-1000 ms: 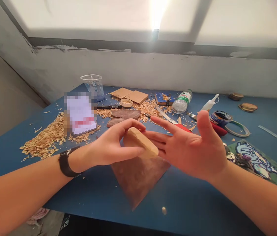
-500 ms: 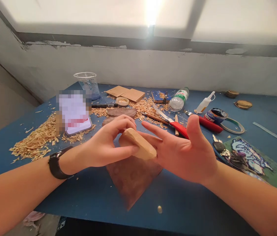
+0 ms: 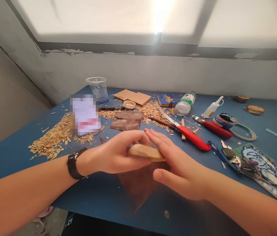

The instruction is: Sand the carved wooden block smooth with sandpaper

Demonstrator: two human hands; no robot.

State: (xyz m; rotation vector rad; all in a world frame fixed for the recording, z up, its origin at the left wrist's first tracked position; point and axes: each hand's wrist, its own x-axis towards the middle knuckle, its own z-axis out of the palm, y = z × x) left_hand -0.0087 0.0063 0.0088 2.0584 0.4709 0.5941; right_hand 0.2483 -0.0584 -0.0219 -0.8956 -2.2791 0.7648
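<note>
My left hand (image 3: 112,155), with a black band on the wrist, grips a pale carved wood block (image 3: 147,152) between thumb and fingers. My right hand (image 3: 184,173) lies against the block's right end, its fingers stretched out and its thumb apart. Part of the block is hidden behind both hands. Under them on the table is a brown sheet (image 3: 138,186) that looks like sandpaper, partly covered. Smaller brown pieces (image 3: 127,120) of similar sheet lie just beyond my left hand.
Wood shavings (image 3: 51,139) are heaped at left beside a propped phone (image 3: 86,114). A clear cup (image 3: 97,90) stands behind. To the right lie a red-handled folding saw (image 3: 193,137), a red-handled knife (image 3: 218,128), a plastic bottle (image 3: 185,104), a tape roll (image 3: 247,131) and keys (image 3: 229,152).
My right hand has turned from palm-up, fingers spread, to pressing against the block's end. The block has tilted flatter in my left hand. The view has shifted slightly left.
</note>
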